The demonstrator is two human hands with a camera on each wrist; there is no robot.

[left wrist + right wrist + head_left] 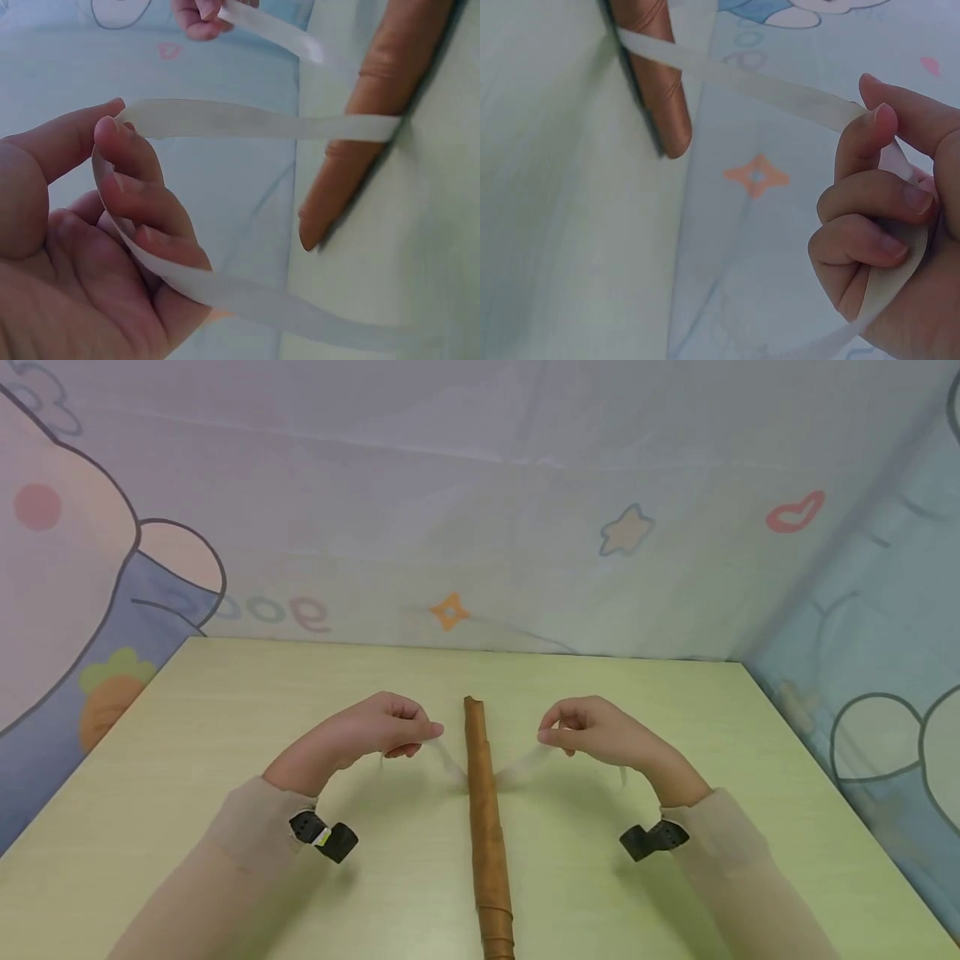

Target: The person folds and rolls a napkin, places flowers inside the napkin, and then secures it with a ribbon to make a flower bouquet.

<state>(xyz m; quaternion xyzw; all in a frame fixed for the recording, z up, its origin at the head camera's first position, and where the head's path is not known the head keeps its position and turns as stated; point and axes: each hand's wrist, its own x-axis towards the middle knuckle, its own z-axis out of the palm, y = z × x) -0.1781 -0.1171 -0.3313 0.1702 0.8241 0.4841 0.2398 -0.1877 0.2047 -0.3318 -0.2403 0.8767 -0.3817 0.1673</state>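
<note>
A long, narrow brown roll [486, 827], with overlapping layers like rolled leather or cloth, lies lengthwise on the table between the two hands. A thin white ribbon [217, 120] runs from each side of it near its far end and meets the roll's underside. On the left, my left hand [382, 727] pinches one length between thumb and index finger, with the loose tail trailing across the other fingers. My right hand [596, 727] pinches the other length [780, 94] opposite, its tail passing through the palm under curled fingers. Both hands are raised above the table, apart from the roll.
The pale yellow-green table [225, 710] extends around the roll on both sides. Behind it hangs a light cloth backdrop [450, 510] with cartoon prints. Small black cameras [337, 842] are strapped on both wrists over light sleeves [251, 827].
</note>
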